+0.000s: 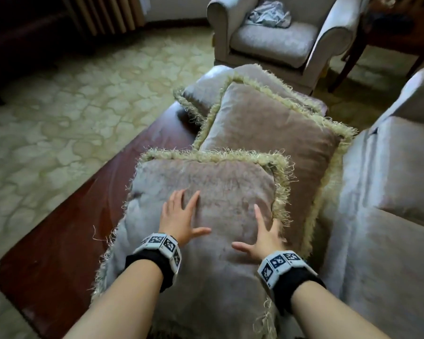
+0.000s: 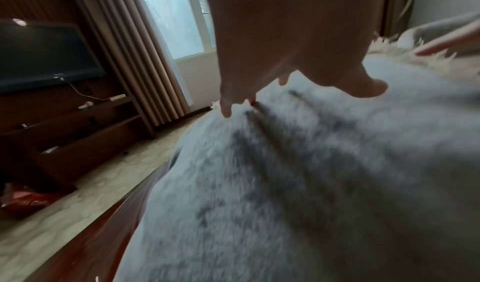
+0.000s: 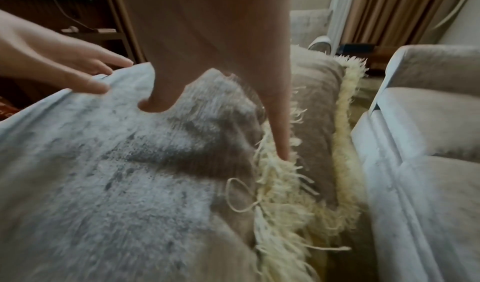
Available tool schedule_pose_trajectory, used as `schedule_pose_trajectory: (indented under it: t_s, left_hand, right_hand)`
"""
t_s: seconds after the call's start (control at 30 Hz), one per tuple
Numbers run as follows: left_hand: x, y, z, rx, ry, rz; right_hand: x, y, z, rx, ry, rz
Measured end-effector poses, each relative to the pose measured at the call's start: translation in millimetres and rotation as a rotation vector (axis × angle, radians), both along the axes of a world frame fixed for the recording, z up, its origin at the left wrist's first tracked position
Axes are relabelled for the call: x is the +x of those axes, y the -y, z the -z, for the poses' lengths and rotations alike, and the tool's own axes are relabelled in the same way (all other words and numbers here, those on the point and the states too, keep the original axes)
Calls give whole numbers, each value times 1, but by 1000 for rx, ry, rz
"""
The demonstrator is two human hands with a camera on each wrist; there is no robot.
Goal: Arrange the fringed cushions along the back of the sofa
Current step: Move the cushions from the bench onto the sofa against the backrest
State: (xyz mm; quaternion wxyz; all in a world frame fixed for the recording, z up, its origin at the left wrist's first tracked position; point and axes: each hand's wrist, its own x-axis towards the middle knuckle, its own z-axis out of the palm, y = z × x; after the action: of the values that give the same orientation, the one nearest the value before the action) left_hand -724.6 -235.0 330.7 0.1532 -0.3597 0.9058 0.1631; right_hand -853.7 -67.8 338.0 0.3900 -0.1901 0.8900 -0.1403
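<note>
Three mauve cushions with cream fringe lie overlapping on a dark wooden table [image 1: 66, 231]. The nearest cushion [image 1: 206, 192] lies under both my hands. My left hand [image 1: 179, 217] rests on it with fingers spread and straight. My right hand [image 1: 262, 233] lies flat near its right fringed edge [image 3: 275, 184], fingers straight. The middle cushion [image 1: 274, 128] lies behind and partly under it; the far cushion [image 1: 206, 89] peeks out beyond. In the wrist views the left hand [image 2: 280, 61] and right hand [image 3: 221, 61] press the plush fabric. The pale sofa [image 1: 392, 192] stands to the right.
A pale armchair [image 1: 274, 37] with a crumpled cloth [image 1: 269, 15] on its seat stands beyond the table. Patterned floor [image 1: 71, 106] spreads to the left. A TV [image 2: 44, 54] on a dark wood unit and curtains [image 2: 124, 46] line the far wall.
</note>
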Motion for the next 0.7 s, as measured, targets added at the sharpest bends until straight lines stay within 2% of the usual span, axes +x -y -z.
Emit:
schedule_pose_trajectory:
  t_s: [0.17, 0.3, 0.7]
  left_hand:
    - [15, 10, 56, -35, -79, 39]
    - [33, 25, 79, -42, -126, 12]
    - [75, 92, 88, 192, -62, -421]
  right_hand:
    - [-9, 25, 46, 79, -75, 9]
    - [-16, 20, 72, 38, -54, 20]
    - [-18, 26, 81, 61, -98, -38]
